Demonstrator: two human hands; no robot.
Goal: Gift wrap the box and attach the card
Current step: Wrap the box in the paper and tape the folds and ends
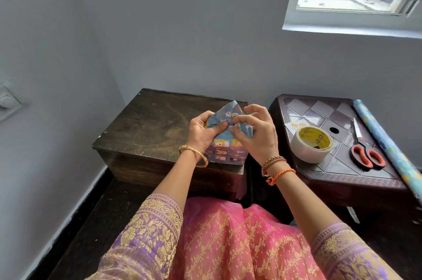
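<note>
A box wrapped in blue cartoon-animal paper (225, 150) stands at the right front corner of the dark wooden table (148, 129). A triangular paper flap (233, 109) sticks up at its top. My left hand (204, 132) grips the box's left side, with the thumb pressing the folded paper on top. My right hand (257, 132) pinches the paper fold at the middle of the top, next to the left thumb. A small pale card (296, 124) lies on the brown plastic stool, partly behind the tape roll.
The brown plastic stool (342, 172) to the right carries a tape roll (311, 143), orange-handled scissors (365, 151) and a roll of wrapping paper (388, 147) along its right edge. Walls close in on the left and behind. My pink-clad lap sits below the table.
</note>
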